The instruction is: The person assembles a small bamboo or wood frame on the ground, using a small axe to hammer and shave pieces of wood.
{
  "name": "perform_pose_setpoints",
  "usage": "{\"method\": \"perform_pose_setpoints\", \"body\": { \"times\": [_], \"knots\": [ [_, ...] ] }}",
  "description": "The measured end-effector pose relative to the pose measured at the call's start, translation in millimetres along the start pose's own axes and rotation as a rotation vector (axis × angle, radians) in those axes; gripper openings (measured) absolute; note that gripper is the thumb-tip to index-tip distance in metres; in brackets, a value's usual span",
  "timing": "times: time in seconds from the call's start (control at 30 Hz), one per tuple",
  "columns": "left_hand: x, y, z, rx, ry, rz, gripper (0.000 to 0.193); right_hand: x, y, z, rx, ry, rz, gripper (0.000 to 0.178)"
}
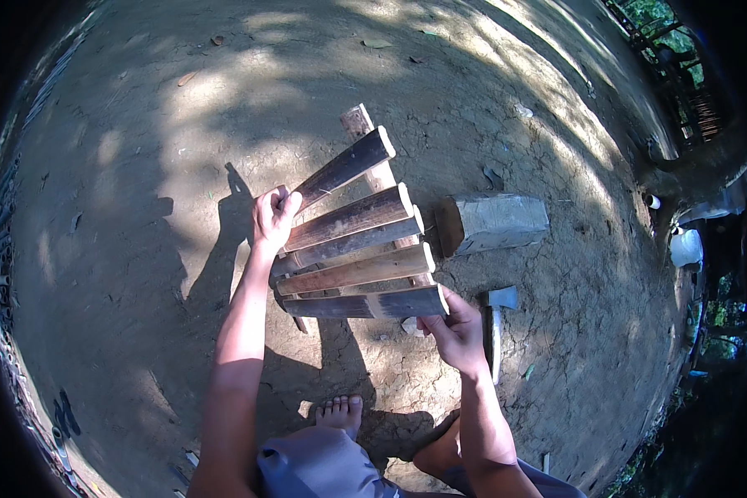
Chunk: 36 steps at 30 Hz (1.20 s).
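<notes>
Between my hands is a slatted panel (357,236) made of several split bamboo strips fixed across narrower wooden rails. The strips are dark brown to grey and fan apart slightly, with gaps between them. My left hand (273,218) is closed on the left end of the upper strips, thumb on top. My right hand (456,332) grips the near right corner, at the end of the nearest strip; its fingers are partly hidden beneath. One rail end sticks out beyond the farthest strip. The panel is held above the ground and casts a shadow.
A squared wood block (498,224) lies on the cracked dirt ground to the panel's right. Nearer to me, an axe (496,332) lies beside my right hand. My bare foot (340,413) is below the panel. A tree trunk (697,178) stands at the far right.
</notes>
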<state>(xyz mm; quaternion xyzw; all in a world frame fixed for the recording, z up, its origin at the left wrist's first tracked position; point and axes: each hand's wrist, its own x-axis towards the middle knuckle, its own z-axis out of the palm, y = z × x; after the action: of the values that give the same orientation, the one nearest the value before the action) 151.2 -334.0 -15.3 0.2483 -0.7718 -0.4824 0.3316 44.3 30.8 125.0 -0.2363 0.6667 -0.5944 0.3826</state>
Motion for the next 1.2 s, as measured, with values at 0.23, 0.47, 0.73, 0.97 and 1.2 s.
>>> {"method": "perform_pose_setpoints", "body": {
  "times": [0.23, 0.47, 0.73, 0.97, 1.2],
  "knots": [
    [-30.6, 2.8, -16.2, -0.299, 0.283, -0.013, 0.066, -16.6, -65.8, 37.4, -0.036, -0.462, -0.034, 0.06],
    [-42.9, 99.3, -26.3, -0.509, 0.435, -0.06, 0.081, -16.5, -107.5, 89.6, -0.442, -0.318, -0.416, 0.05],
    [-151.6, 28.9, -142.8, -1.15, 0.333, -0.593, 0.113, 6.0, -21.3, 92.8, -0.958, -0.383, -0.442, 0.042],
    [-228.5, 35.8, -141.5, -0.207, 0.251, -0.834, 0.061, -28.5, 77.1, 108.0, -1.006, -0.442, -0.342, 0.048],
    [-217.9, 25.0, -145.8, 0.613, -0.383, -0.459, 0.048, -31.0, 95.2, 78.8, -1.033, -0.301, -0.37, 0.045]
  ]
}}
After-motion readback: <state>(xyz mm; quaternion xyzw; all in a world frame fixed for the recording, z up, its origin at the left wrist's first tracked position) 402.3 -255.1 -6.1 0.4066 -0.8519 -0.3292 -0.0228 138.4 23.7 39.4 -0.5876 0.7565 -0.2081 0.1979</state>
